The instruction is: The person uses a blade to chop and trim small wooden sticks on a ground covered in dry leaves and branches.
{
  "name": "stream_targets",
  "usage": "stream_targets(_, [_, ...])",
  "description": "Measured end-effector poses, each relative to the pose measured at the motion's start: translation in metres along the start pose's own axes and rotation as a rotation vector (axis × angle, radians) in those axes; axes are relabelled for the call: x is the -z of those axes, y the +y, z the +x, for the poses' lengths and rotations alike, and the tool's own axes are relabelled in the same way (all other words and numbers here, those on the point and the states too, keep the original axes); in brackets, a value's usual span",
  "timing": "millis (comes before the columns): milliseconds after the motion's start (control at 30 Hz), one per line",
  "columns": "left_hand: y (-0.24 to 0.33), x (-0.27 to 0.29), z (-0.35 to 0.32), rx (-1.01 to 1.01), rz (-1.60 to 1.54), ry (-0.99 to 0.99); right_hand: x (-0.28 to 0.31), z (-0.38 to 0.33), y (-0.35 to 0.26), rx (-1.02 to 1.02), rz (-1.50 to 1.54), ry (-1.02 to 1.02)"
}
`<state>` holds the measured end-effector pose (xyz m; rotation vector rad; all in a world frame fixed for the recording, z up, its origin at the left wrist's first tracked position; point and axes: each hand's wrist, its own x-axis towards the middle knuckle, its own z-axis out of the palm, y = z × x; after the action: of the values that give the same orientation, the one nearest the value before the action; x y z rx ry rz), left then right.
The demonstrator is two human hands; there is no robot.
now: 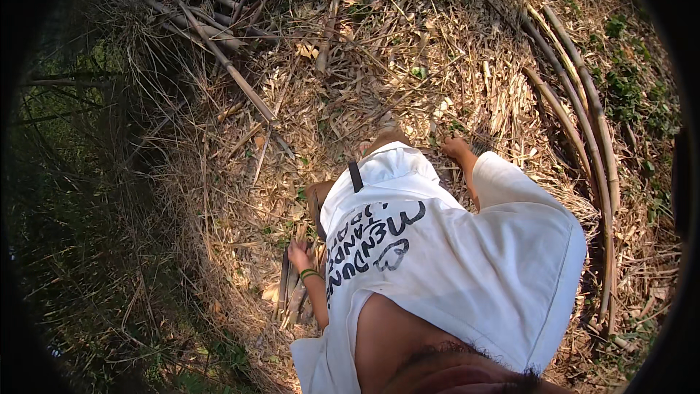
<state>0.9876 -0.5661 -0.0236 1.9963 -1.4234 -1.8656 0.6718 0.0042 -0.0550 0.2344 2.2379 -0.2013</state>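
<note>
My left hand (299,254), with green bands at its wrist, is low at my left side. Its fingers are closed around a few cut bamboo sticks (294,299), which extend above and below the hand. On the other side, my right hand (456,147) hangs out past the hem of my white shirt (467,248). Its fingers look curled in; whatever they may hold is too small to make out. Dry leaf litter (408,51) lies beneath both hands.
Long curved bamboo poles (594,124) lie along the right. More bamboo poles (219,51) lie crossed at the far left. Shaded green growth (73,197) drops away at the left edge. Small green plants (627,80) grow beyond the right-hand poles.
</note>
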Motion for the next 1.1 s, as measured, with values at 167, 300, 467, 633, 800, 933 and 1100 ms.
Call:
stream_targets(167, [0.033,-0.049,0.01,-0.102,0.326,-0.122,-0.052,0.022,0.072,0.076,-0.125,0.029])
stream_targets(300, [0.077,-0.075,0.019,-0.158,0.516,-0.139,-0.065,0.008,0.064,-0.048,0.055,-0.033])
stream_targets(467, [0.135,-0.128,0.039,-0.119,0.612,-0.248,-0.039,-0.038,0.018,-0.445,0.644,-0.079])
stream_targets(633, [0.163,-0.214,0.074,-0.08,0.621,-0.41,-0.035,-0.044,-0.005,-0.427,0.731,0.058])
stream_targets(800, [0.195,-0.296,0.108,0.124,0.713,-0.591,-0.026,-0.029,-0.011,-0.505,0.986,0.151])
stream_targets(933, [0.228,-0.365,0.136,0.001,0.767,-0.603,0.023,-0.036,-0.028,-0.608,1.035,0.166])
stream_targets(1100, [0.265,-0.433,0.174,0.045,0.889,-0.616,0.085,-0.034,-0.069,-0.736,1.235,0.287])
